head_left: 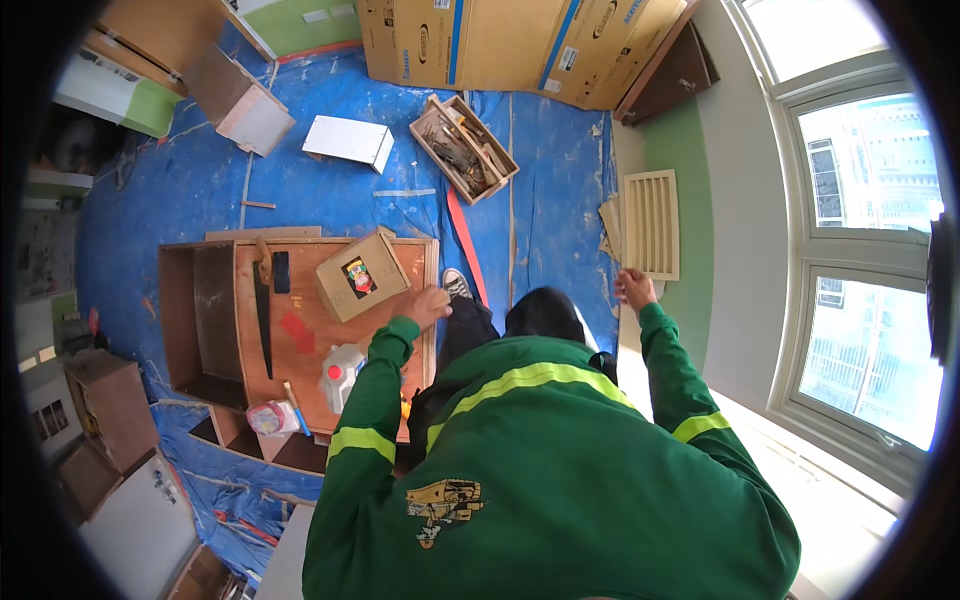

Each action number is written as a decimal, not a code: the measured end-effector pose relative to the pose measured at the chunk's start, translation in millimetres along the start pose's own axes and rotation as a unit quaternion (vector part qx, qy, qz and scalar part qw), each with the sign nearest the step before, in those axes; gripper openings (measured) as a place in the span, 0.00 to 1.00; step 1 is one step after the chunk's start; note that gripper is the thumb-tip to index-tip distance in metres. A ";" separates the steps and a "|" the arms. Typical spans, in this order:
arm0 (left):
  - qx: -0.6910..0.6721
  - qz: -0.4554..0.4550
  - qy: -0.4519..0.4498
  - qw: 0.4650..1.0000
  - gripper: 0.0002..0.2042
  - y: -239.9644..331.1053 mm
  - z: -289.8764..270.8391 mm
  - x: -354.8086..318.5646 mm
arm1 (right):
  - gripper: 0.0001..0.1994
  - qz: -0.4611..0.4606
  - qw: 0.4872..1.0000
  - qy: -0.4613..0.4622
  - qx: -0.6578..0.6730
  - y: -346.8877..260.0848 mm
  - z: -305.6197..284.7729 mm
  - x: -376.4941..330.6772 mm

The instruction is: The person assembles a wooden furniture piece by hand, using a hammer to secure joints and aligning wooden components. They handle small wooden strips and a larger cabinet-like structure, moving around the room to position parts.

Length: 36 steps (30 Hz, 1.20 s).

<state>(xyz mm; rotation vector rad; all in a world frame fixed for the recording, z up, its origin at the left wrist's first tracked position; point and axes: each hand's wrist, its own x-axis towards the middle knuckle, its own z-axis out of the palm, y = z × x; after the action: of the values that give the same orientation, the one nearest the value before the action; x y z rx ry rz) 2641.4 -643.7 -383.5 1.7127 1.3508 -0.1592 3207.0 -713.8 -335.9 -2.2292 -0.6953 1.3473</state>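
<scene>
My left hand (430,306) is closed, fingers curled, at the right edge of the wooden cabinet (300,334) that lies on its side like a bench. Whatever it holds, if anything, is hidden. On the cabinet's top next to it is a cardboard box (343,300) with a colourful picture. Close to the lower left corner of a cream louvred panel (652,225), my right hand (635,289) is held with its fingers bent together. I cannot make out whether it grips anything or touches the panel. A handsaw (262,315) lies farther left on the cabinet.
A white and grey jug (343,372) and a plastic tub with a brush (275,418) stand near the cabinet's lower side. Blue sheeting (400,215) covers the floor. Beyond are a wooden toolbox (490,145), a white box (345,140) and large cardboard sheets (490,50). Windows (870,160) line the right wall.
</scene>
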 end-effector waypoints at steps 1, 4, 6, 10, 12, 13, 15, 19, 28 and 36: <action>-0.003 0.004 0.019 1.000 0.33 -3.9 -9.7 13.0 | 0.16 -0.019 1.000 0.000 0.010 -29.3 11.8 7.8; -0.027 0.006 0.047 0.999 0.33 -7.4 -18.0 42.1 | 0.19 -0.017 0.997 -0.056 -0.044 -60.5 36.2 18.2; -0.055 -0.003 0.030 0.998 0.33 -3.5 -19.1 53.3 | 0.19 -0.017 0.993 -0.062 -0.098 -59.3 43.1 29.2; -0.058 -0.007 0.005 0.998 0.34 10.8 -10.3 66.5 | 0.20 0.032 0.974 -0.127 -0.183 -41.0 36.4 68.2; -0.066 -0.026 -0.032 0.997 0.36 15.7 -1.1 68.5 | 0.18 0.076 0.962 -0.141 -0.222 -40.8 32.4 90.3; -0.058 -0.025 -0.040 0.997 0.36 19.8 4.6 68.8 | 0.17 0.097 0.954 -0.149 -0.242 -41.1 29.3 102.8; -0.094 -0.032 -0.015 0.995 0.33 35.3 7.6 68.5 | 0.19 0.116 0.946 -0.161 -0.256 -35.3 20.2 132.0; -0.128 -0.041 0.082 0.988 0.27 73.2 6.2 87.0 | 0.17 0.098 0.896 -0.270 -0.339 -44.7 20.4 229.5; -0.064 -0.110 0.185 0.974 0.22 154.1 37.8 175.8 | 0.25 -0.099 0.877 -0.236 -0.406 -183.6 128.4 402.1; -0.101 -0.105 0.187 0.971 0.25 130.9 73.9 223.0 | 0.30 -0.195 0.836 -0.227 -0.460 -227.0 304.7 541.3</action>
<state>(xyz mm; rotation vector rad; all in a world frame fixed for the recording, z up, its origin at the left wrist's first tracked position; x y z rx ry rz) 2866.6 -536.0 -483.6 1.4714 1.7614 0.1884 3106.0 -167.6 -694.9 -2.1439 -2.2298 1.5020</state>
